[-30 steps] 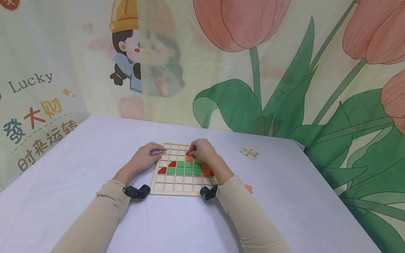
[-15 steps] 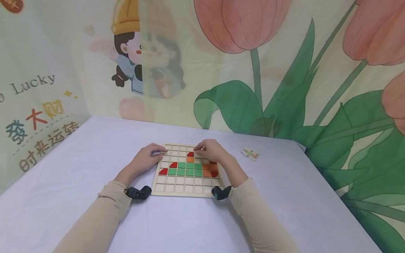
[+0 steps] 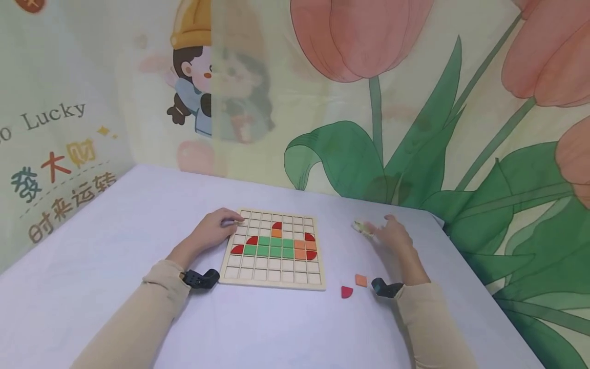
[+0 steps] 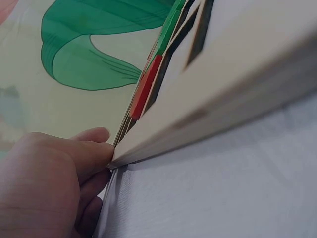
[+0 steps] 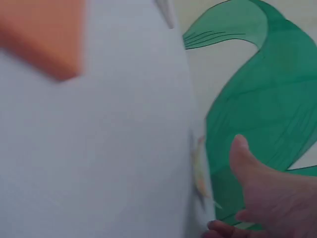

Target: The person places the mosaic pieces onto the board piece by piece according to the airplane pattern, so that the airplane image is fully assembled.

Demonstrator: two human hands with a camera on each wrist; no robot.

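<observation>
A square wooden grid board (image 3: 272, 274) lies on the white table, some cells filled with green, orange and red flat tiles. My left hand (image 3: 214, 229) holds its left edge near the far corner; in the left wrist view the thumb and fingers (image 4: 94, 153) meet the rim. My right hand (image 3: 394, 238), blurred, is over the table to the right of the board, thumb raised and fingers spread. Close to its fingertips is a small printed paper card (image 3: 361, 228). The right wrist view shows this card (image 5: 199, 171) edge-on beside the hand, with a gap at the thumb.
A loose orange square tile (image 3: 361, 280) and a red quarter-round tile (image 3: 346, 292) lie to the right of the board's near corner. Behind the table's far edge hangs a printed cloth (image 3: 332, 154) with tulips. Both wrists carry black cameras.
My right hand has left the red tile at the top of the pattern and moved right to the paper card, uncovering the two loose tiles. The left hand has stayed at the board's edge.
</observation>
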